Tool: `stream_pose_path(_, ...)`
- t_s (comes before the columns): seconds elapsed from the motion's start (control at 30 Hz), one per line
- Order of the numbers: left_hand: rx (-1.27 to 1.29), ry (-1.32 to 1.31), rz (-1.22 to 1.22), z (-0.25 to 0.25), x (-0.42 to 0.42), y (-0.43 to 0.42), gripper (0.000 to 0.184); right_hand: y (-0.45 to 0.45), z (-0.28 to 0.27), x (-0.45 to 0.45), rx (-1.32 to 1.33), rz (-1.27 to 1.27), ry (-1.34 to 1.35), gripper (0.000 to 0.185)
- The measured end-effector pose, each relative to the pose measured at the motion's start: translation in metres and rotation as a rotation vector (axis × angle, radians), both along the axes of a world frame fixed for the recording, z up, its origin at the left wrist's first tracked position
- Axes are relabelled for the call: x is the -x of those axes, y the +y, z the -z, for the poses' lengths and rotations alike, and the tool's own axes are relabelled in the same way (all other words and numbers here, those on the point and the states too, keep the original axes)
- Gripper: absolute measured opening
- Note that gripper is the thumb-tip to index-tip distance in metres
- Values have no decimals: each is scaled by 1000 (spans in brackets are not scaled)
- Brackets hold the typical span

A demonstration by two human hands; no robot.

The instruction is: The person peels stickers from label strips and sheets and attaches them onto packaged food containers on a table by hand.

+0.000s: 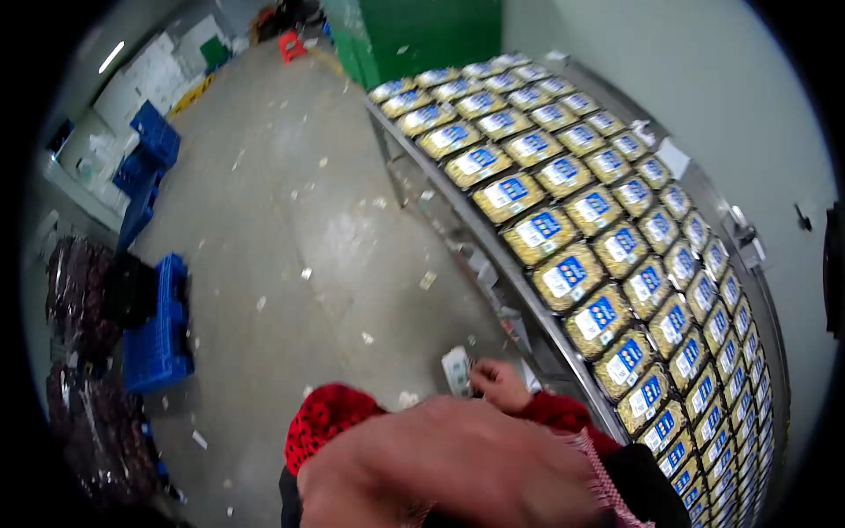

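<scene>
My right hand point(499, 385), coming out of a red sleeve point(563, 417), is closed on a white slip of paper with faint print point(457, 371). It is beside the near edge of the metal table point(493, 255). Very close to the camera, my left hand point(449, 466) fills the bottom of the view as a blur, and its fingers cannot be made out. Red cloth with black dots point(333, 422) shows beside it. To the right, rows of black trays with clear tops point(563, 275) bear blue and white labels over yellowish contents.
Blue plastic pallets point(158, 343) and dark wrapped bundles point(84, 299) stand on the left. A green cabinet-like block point(422, 40) and a red stool point(291, 46) are at the back. Paper scraps point(428, 280) litter the grey floor point(264, 220). A pale wall point(704, 106) runs behind the table.
</scene>
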State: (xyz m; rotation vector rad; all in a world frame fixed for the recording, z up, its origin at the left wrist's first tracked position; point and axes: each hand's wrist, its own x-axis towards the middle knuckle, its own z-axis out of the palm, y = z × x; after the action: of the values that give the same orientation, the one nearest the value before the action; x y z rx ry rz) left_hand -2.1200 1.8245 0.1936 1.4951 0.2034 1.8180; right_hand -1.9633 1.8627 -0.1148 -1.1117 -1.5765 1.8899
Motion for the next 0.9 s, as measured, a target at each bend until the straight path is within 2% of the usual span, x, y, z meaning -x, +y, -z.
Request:
stream_pose_path(0.1, -75, -62, 35, -5, 28, 60, 44, 61, -31, 35, 126, 11, 30, 16)
stream_pose_path(0.2, -102, -79, 32, 3, 57, 119, 41, 111, -24, 51, 37, -51, -43, 17)
stream_pose_path(0.4, -150, -58, 78, 20, 131, 248, 34, 213, 0, 101, 94, 132, -80, 17)
stream_pose_path(0.57, -204, -22, 126, 17, 192, 359, 28, 302, -29, 165, 54, 230, -22, 17)
stream_pose_path(0.63, -222, 20, 102, 25, 207, 405, 26, 325, -35, 176, -71, 316, 52, 17)
stream_pose_path(0.7, -190, 170, -35, 48, 209, 450, 23, 341, -47, 169, 32, 422, 5, 16)
stream_pose_path(0.77, -65, 465, -192, 92, 199, 508, 21, 348, -33, 150, 14, 564, 10, 17)
stream_pose_path(0.8, 14, 653, -223, 122, 190, 539, 31, 354, -43, 141, 151, 667, -49, 16)
stream_pose_path(0.83, 89, 845, -266, 155, 180, 570, 41, 360, -40, 126, 14, 728, -117, 15)
stream_pose_path(0.9, -12, 1204, -439, 246, 174, 613, 54, 378, -37, 92, 42, 892, -26, 15)
